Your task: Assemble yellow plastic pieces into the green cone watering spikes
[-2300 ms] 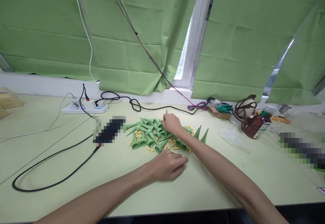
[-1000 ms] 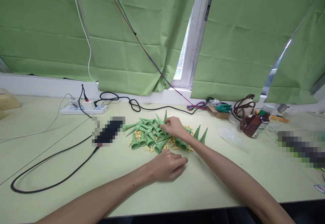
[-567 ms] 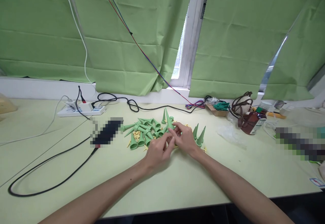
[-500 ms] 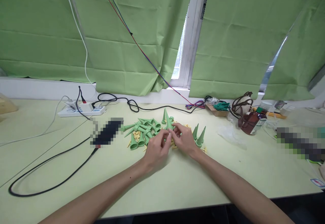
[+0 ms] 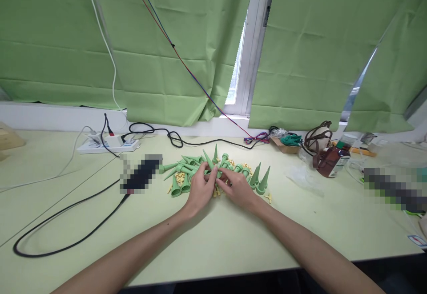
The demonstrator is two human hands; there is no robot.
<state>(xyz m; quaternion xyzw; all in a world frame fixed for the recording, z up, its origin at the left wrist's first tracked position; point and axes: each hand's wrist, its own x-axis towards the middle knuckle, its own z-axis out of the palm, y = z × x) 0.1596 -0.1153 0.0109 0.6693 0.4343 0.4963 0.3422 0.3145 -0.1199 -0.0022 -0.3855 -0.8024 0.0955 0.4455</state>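
Note:
A green plastic spike (image 5: 208,158) points up and to the left out of my left hand (image 5: 201,188), whose fingers are closed round its lower end. My right hand (image 5: 237,188) is closed in a pinch right beside that end; whatever its fingertips hold is hidden. Behind and left of my hands lies a heap of green cone-shaped spikes (image 5: 175,187), with small yellow T-shaped pieces (image 5: 180,178) among them. Two spikes (image 5: 263,181) stand upright to the right of my right hand, another (image 5: 215,152) behind my hands. A loose yellow piece (image 5: 268,197) lies near the right-hand pair.
A blurred dark device (image 5: 142,174) with a black cable (image 5: 43,255) lies on the left. A power strip (image 5: 108,145) is at the back. Toward the right are a clear plastic bag (image 5: 305,179), a small cardboard box (image 5: 283,146) and a brown bottle (image 5: 330,163).
Both hands have shifted slightly left and turned. The held spike now tilts further left. More spikes behind my right hand have come into view.

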